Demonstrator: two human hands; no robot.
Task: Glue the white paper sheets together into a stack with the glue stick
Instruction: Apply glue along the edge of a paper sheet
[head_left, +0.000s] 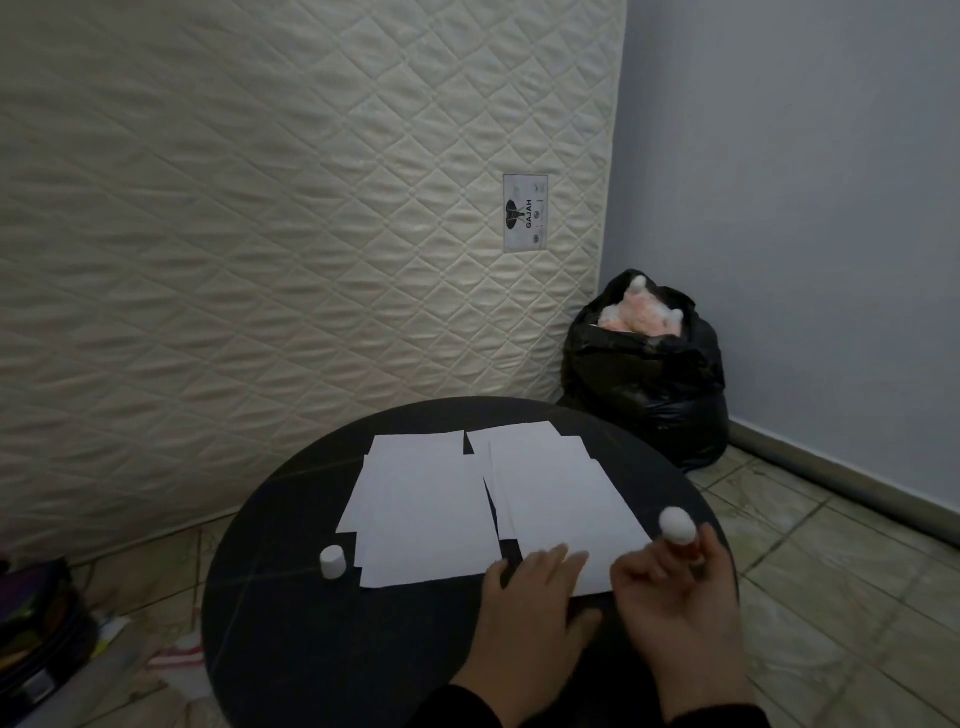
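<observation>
Two overlapping piles of white paper sheets lie on the round dark table (291, 613): a left pile (421, 509) and a right pile (561, 493). My left hand (530, 608) rests flat on the table with straight fingers touching the near edge of the right pile. My right hand (680, 587) holds the glue stick (678, 530) upright, its white tip sticking up above my fingers at the table's right edge. The white glue cap (333, 561) stands on the table left of the left pile.
A quilted mattress (260, 208) leans against the wall behind the table. A black plastic bag (649, 374) with a pink soft toy sits in the corner. Dark clutter (36, 634) lies on the tiled floor at lower left.
</observation>
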